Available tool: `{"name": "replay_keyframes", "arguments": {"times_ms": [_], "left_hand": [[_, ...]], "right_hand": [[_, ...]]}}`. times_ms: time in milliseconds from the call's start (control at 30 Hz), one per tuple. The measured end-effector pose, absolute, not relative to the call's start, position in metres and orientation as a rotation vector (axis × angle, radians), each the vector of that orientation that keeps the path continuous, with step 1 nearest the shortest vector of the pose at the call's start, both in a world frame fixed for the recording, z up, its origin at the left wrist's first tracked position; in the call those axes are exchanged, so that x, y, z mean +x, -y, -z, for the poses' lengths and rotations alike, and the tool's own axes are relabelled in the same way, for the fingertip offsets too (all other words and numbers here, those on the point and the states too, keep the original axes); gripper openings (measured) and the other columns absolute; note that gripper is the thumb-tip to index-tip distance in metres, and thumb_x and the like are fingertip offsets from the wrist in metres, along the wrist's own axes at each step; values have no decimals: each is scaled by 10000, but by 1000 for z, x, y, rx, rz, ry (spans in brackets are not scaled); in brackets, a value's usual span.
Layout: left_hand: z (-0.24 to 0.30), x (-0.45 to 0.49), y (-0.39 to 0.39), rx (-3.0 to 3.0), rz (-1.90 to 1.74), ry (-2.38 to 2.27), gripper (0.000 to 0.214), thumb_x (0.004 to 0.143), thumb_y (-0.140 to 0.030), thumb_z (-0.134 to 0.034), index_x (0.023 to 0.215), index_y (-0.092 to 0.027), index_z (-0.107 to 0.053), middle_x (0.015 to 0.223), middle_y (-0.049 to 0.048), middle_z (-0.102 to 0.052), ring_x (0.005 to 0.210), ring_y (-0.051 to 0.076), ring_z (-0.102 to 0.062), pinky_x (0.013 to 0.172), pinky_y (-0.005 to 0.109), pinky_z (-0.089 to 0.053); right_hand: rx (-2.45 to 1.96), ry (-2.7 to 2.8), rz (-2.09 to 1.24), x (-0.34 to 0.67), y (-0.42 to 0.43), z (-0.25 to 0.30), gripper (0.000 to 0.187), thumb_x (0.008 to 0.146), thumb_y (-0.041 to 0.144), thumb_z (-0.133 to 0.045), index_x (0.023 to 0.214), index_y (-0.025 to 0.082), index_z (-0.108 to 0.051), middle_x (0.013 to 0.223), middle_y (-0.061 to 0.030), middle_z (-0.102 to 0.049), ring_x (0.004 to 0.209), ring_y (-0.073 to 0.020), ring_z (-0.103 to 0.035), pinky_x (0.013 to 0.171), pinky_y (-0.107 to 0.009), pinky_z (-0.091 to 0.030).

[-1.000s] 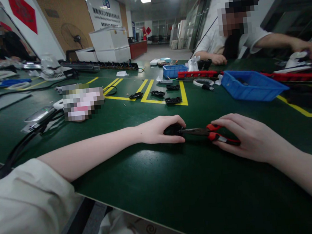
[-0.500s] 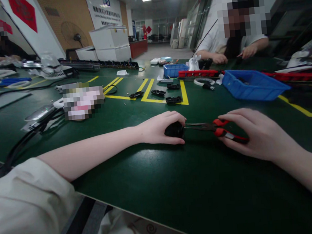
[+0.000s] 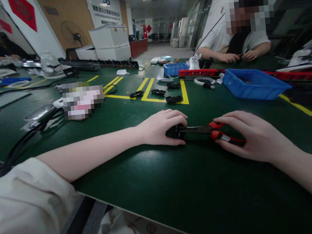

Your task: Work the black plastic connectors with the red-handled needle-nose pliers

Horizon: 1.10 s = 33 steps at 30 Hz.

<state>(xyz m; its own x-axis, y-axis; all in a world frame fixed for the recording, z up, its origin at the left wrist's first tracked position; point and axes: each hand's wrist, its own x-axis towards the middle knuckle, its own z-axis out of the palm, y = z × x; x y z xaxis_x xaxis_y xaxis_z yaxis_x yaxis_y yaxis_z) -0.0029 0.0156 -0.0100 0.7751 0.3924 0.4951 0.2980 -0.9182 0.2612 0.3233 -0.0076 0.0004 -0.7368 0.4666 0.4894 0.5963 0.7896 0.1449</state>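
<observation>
Between the thumb and fingers of my left hand [image 3: 164, 127] is a small black part [image 3: 178, 131], held just above or on the green table [image 3: 163, 190]; its details are too dark to make out. My right hand [image 3: 253, 135] grips the red-and-black handles of long-nose pliers [image 3: 215, 129]. The pliers' jaws point left and their tips reach the black part. Whether the tips pinch anything there, I cannot tell. Beyond my hands, several similar black parts [image 3: 174, 99] lie around the yellow tape lines.
A blue bin [image 3: 255, 85] stands at the right, with a smaller blue bin [image 3: 176, 69] farther back. Red strips [image 3: 198, 72] run along the table. A blurred-out pink object [image 3: 83, 102] and black cables [image 3: 32, 127] lie at the left. Across the table sits another person [image 3: 240, 46].
The pliers in my right hand have moved left, their tips now at the black part and their jaws closer together. My left hand stays nearly still. The person opposite has brought both hands together.
</observation>
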Motion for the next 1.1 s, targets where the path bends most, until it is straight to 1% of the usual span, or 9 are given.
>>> {"name": "replay_keyframes", "arguments": {"times_ms": [100, 233, 400, 567, 733, 833, 967, 1100], "left_hand": [[10, -2, -15, 2769, -777, -594, 411, 867, -441, -799, 1152, -178, -661, 1328, 175, -684, 1220, 333, -670, 1052, 505, -523], [9, -3, -16, 2648, -695, -634, 392, 876, -439, -797, 1156, -194, -671, 1311, 139, -679, 1214, 301, -668, 1022, 453, -544], [9, -4, -17, 2567, -700, -611, 389, 875, -433, -809, 1153, -190, -689, 1272, 129, -685, 1208, 287, -666, 1029, 442, -543], [9, -4, -16, 2545, -758, -600, 382, 866, -415, -821, 1154, -189, -711, 1306, 132, -683, 1218, 285, -681, 1042, 444, -551], [9, -5, -15, 2548, -807, -591, 353, 866, -375, -820, 1160, -191, -751, 1337, 136, -698, 1224, 286, -697, 1062, 450, -552], [10, -5, -16, 2546, -802, -587, 338, 850, -360, -834, 1131, -186, -761, 1362, 146, -686, 1252, 299, -686, 1065, 465, -552], [11, -5, -19, 2508, -790, -580, 328, 809, -350, -869, 1075, -191, -760, 1371, 144, -673, 1269, 309, -671, 1072, 485, -546], [12, -5, -21, 2465, -798, -541, 366, 797, -351, -880, 1100, -200, -741, 1362, 147, -670, 1265, 311, -664, 1088, 503, -531]], "right_hand": [[-772, 2532, 443, 325, 8, -4, 430, 935, 363, -651, 1347, 257, -583, 1148, -147, -686, 941, -322, -703, 772, -484, -600], [-758, 2522, 499, 328, 8, -6, 384, 944, 361, -648, 1291, 203, -597, 1113, -159, -696, 925, -308, -713, 762, -443, -592], [-783, 2525, 450, 329, 7, -6, 364, 938, 359, -656, 1267, 209, -611, 1110, -152, -708, 930, -297, -721, 772, -415, -585], [-791, 2533, 436, 330, 7, -5, 358, 943, 362, -657, 1260, 201, -618, 1103, -142, -713, 918, -274, -728, 773, -397, -598], [-817, 2554, 382, 330, 7, -3, 363, 950, 425, -641, 1266, 246, -622, 1134, -130, -715, 939, -293, -738, 767, -454, -635], [-831, 2557, 348, 330, 7, -2, 359, 947, 417, -636, 1278, 279, -630, 1135, -125, -718, 937, -305, -739, 765, -484, -642], [-832, 2554, 333, 330, 7, -1, 363, 934, 396, -648, 1276, 273, -643, 1125, -129, -722, 924, -313, -742, 749, -493, -646], [-848, 2554, 307, 330, 8, -1, 365, 930, 398, -654, 1275, 280, -645, 1133, -126, -722, 928, -316, -744, 745, -498, -649]]}}
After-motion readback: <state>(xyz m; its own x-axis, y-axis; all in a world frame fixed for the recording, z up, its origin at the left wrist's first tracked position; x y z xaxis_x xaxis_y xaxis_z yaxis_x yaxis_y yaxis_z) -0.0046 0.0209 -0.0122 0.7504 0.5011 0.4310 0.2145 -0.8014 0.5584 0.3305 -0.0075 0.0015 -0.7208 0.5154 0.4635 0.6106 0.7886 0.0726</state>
